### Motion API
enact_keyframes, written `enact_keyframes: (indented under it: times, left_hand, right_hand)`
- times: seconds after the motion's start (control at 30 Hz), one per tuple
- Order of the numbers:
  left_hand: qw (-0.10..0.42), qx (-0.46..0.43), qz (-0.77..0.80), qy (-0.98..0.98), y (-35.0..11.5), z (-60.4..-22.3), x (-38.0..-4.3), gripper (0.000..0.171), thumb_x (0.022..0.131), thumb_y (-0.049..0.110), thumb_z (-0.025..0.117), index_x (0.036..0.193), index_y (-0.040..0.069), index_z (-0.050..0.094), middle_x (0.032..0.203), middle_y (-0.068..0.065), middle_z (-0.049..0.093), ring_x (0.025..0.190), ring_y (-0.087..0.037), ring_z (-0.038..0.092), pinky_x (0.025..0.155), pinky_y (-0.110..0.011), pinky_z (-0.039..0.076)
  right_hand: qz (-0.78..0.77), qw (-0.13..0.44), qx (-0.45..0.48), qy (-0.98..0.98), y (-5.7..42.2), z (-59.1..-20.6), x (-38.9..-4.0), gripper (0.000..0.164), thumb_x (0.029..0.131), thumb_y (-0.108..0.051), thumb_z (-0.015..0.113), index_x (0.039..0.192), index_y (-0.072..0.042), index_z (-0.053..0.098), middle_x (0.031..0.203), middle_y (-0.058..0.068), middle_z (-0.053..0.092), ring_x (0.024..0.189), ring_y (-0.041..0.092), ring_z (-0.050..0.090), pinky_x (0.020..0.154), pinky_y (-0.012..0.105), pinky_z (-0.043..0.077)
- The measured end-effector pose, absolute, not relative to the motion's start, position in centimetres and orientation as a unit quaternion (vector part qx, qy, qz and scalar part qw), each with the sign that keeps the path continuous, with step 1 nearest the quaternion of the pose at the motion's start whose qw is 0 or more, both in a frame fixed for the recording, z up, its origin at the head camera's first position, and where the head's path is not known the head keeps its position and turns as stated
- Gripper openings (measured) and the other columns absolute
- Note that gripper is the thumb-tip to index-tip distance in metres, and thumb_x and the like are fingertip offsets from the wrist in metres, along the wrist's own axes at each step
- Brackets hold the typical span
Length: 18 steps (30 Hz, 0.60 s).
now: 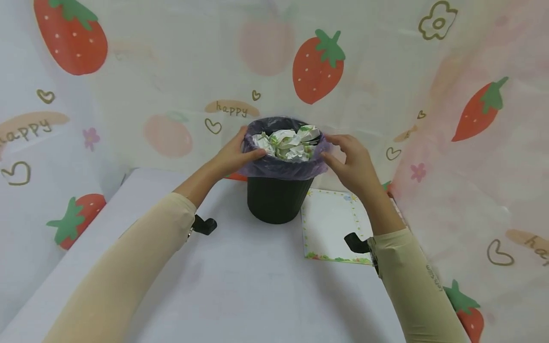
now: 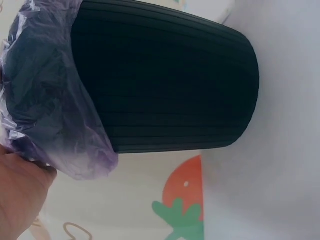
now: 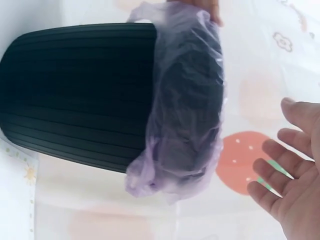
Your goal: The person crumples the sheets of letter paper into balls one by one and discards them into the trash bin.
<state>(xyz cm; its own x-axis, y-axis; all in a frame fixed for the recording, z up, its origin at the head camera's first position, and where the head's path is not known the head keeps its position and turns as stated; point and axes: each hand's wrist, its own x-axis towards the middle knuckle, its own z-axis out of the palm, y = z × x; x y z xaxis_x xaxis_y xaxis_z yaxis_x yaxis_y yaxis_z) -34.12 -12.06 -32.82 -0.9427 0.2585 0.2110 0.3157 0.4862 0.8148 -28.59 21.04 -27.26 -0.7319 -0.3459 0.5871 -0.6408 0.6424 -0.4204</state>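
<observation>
A dark green ribbed trash can (image 1: 279,200) stands on the white table, seen sideways in both wrist views. A thin purple trash bag (image 1: 285,170) lines it and folds down over its rim. Inside lie crumpled pieces of white and green paper (image 1: 285,143). My left hand (image 1: 233,153) grips the bag-covered rim on the left, thumb over the edge; its other fingers are mostly hidden. At the right side, my right hand (image 1: 353,164) is close to the rim. The right wrist view shows that hand (image 3: 295,165) with fingers spread, apart from the bag (image 3: 185,110).
A white sheet with a colourful printed border (image 1: 332,224) lies on the table (image 1: 257,295), right of the can. Behind and at both sides hangs a strawberry-patterned cloth (image 1: 171,71). Black camera mounts (image 1: 205,225) stick out from both wrists.
</observation>
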Motion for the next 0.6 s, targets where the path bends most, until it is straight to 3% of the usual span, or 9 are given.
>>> enact_keyframes:
  times: [0.43, 0.6]
  left_hand:
    - [0.096, -0.179, -0.573, -0.794, -12.3, -34.7, -33.0, 0.082, 0.097, 0.041, 0.071, 0.161, 0.012, 0.028, 0.165, -0.009, 0.032, 0.153, -0.029, 0.031, 0.121, -0.050, 0.033]
    - [0.160, -0.150, -0.552, -0.805, -12.0, -35.2, -31.7, 0.068, 0.100, 0.029, 0.069, 0.155, 0.002, 0.038, 0.161, -0.016, 0.040, 0.146, -0.036, 0.042, 0.119, -0.050, 0.036]
  right_hand:
    - [0.322, 0.247, 0.288, -0.867, 22.0, -31.2, -26.4, 0.044, 0.096, -0.015, 0.073, 0.136, -0.002, 0.062, 0.138, 0.015, 0.062, 0.134, 0.033, 0.054, 0.113, 0.053, 0.040]
    - [0.328, 0.244, 0.288, -0.866, 22.3, -32.3, -25.5, 0.045, 0.096, -0.016, 0.074, 0.137, -0.003, 0.061, 0.139, 0.014, 0.061, 0.135, 0.032, 0.052, 0.113, 0.053, 0.040]
